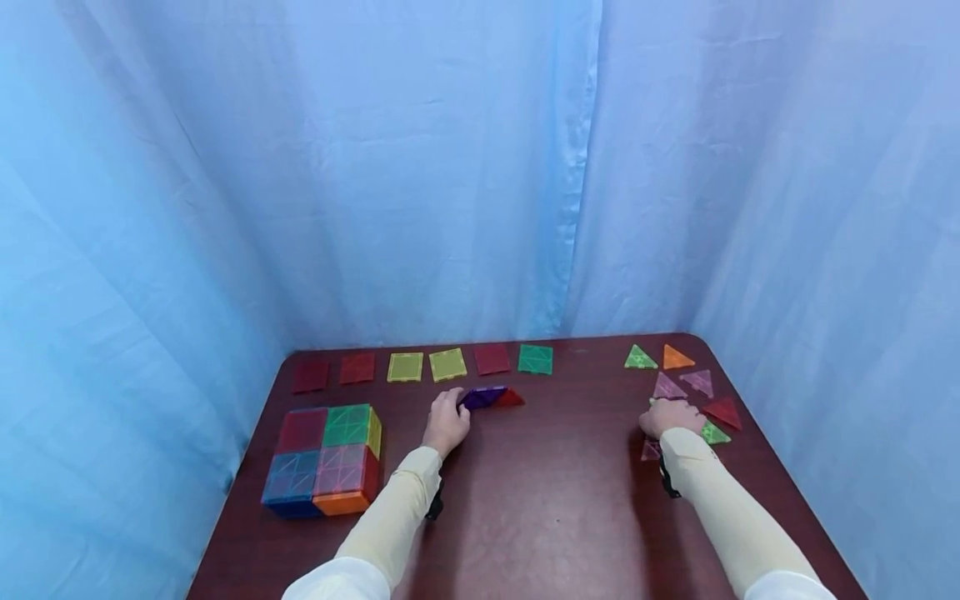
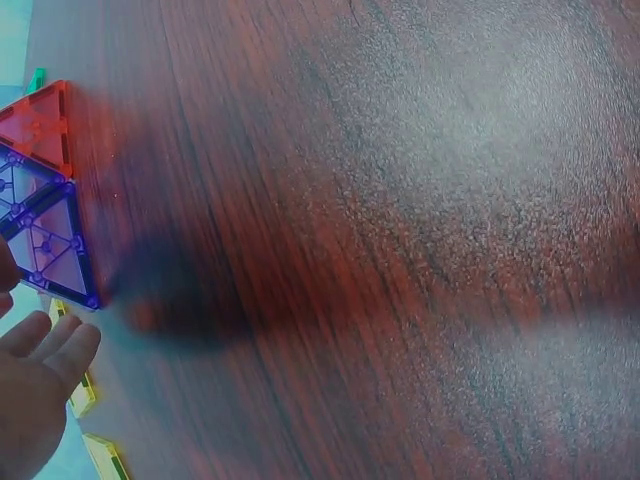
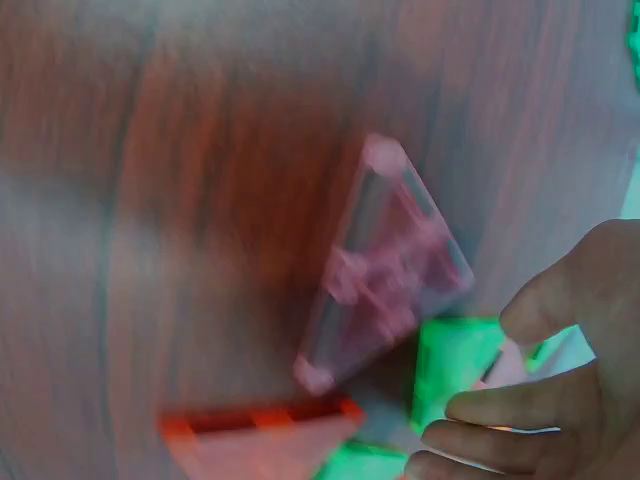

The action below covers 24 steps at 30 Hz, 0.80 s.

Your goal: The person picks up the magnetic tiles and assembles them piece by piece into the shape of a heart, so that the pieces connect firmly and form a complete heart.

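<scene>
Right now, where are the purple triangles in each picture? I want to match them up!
Head: the purple triangles are near the middle, between the left hand and a red triangle.
Left wrist: at the left edge, above most of the left hand's fingers and below that red triangle.
Right wrist: not in it.
Shared landmark: the brown table, in all three.

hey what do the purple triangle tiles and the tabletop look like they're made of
Purple triangle tiles: probably tinted plastic, smooth and see-through, since light shows through inside darker rims. Tabletop: wood or wood-look laminate with a soft sheen; streaky grain and glare show, but which is unclear.
</scene>
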### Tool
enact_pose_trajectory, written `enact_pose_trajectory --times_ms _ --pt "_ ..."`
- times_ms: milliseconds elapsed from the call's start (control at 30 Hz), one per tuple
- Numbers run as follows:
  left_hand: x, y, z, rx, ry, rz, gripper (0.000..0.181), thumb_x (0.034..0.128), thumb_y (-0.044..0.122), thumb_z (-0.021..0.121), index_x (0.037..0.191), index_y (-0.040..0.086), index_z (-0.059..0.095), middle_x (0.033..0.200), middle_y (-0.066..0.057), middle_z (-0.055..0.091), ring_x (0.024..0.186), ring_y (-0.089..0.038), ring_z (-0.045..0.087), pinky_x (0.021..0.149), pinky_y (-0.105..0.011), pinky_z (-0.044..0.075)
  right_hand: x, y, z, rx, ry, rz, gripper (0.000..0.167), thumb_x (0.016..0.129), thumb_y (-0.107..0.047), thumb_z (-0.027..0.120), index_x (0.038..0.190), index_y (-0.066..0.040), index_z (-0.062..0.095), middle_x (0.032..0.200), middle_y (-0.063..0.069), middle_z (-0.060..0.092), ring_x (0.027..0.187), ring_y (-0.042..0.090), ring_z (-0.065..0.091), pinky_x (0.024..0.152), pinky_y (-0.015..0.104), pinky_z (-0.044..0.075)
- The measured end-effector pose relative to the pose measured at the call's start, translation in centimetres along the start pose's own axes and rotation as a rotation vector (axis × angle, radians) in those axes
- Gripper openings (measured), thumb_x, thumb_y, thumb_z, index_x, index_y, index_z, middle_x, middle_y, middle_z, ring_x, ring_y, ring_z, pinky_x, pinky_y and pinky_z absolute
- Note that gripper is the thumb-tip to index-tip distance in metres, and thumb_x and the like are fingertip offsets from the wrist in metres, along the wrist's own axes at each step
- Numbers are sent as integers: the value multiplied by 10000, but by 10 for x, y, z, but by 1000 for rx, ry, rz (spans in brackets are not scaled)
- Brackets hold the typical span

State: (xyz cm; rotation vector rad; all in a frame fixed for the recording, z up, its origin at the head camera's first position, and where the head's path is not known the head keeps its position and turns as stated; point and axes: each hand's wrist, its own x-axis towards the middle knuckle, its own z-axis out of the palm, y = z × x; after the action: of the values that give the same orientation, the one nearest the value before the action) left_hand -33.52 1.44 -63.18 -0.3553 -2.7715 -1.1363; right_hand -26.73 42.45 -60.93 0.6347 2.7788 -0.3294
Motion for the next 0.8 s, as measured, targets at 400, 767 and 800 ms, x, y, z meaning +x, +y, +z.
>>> enact_pose_trajectory --times_ms 400,767,800 --pt "-5 4 1 -12 -48 6 393 915 30 558 1299 -13 631 1232 -243 651 1172 -409 629 998 -499 518 -6 -37 18 -43 1 -226 495 946 -210 495 1245 174 583 1360 404 437 1172 574 492 979 672 408" --pt "-22 11 -6 -31 -25 -82 312 904 21 569 1206 -33 624 1115 -212 632 1067 -382 630 942 -487 521 -28 -95 54 -126 195 -652 482 941 -213 635 1310 95 607 1334 272 584 1174 462 597 967 592 496" --pt "-26 13 -7 -27 -2 -81 266 895 20 576 1148 -32 635 1058 -191 625 1015 -370 628 911 -481 523 -31 -99 58 -128 209 -690 496 937 -227 651 1314 91 608 1331 267 589 1174 450 602 967 586 499"
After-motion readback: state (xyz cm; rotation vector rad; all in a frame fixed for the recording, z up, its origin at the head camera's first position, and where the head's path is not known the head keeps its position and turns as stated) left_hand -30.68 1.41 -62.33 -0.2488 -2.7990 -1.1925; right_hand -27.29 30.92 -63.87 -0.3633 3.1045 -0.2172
